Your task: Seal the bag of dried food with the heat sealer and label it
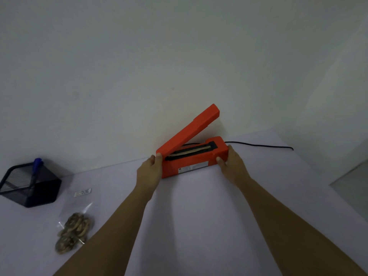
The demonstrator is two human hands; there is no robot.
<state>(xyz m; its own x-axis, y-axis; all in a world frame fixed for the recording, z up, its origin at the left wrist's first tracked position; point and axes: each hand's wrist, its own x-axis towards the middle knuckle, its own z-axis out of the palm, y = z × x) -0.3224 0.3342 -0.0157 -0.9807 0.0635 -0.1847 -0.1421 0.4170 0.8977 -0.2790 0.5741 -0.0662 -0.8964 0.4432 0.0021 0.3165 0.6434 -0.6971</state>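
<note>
Here I have my left hand [150,169] and right hand [231,163] gripping the ends of the orange heat sealer [192,154], fingers wrapped on its base. Its white sticker [192,168] and the label [82,192] by the bag of dried food [74,229] are too blurred to read

- Bare left hand [149,170], no ring or glove visible.
- Bare right hand [232,163], likewise unadorned.
- Both forearms uncovered; no sleeve, watch or bracelet shows.

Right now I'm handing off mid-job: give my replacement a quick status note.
Left hand and right hand grip the two ends of the orange heat sealer, lid raised, near the wall.
Bag of dried food lies unsealed at the left of the table; label beside it; marker in the mesh holder.
Done: nothing sealed or labelled.
Left: seal, label.
</note>
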